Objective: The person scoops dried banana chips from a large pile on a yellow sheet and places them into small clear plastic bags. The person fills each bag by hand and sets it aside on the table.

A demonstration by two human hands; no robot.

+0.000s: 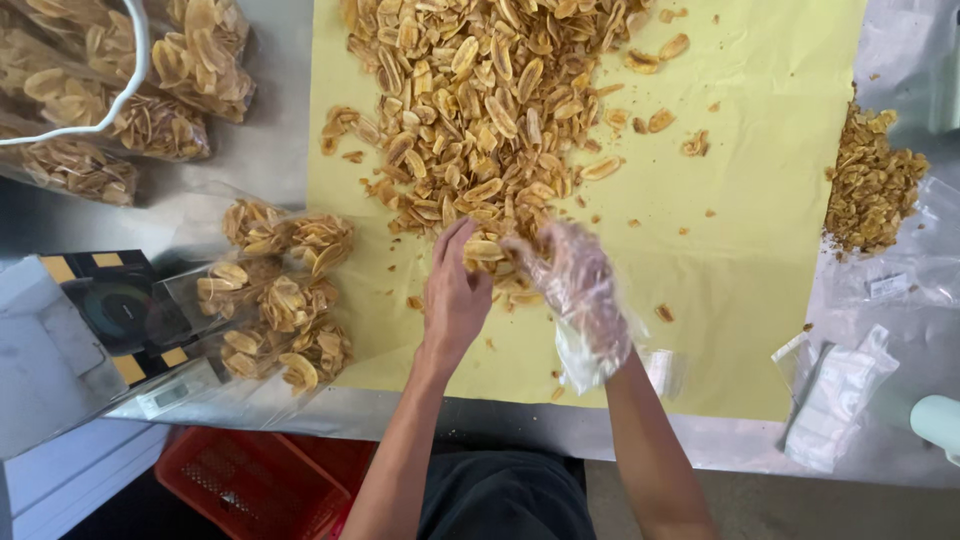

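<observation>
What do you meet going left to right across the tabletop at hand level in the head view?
Digital scale → clear bags of banana chips → bare left hand → right hand in a clear plastic glove → bare part of the yellow paper sheet → small white packets.

Bright, even daylight with soft shadows, mild glare on the steel table (270,150), slight blur toward the edges

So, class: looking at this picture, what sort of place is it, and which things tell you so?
Probably a small snack-packing workplace. A big heap of banana chips lies on yellow paper, filled clear bags sit beside a weighing scale, and the right hand wears a plastic glove.
</observation>
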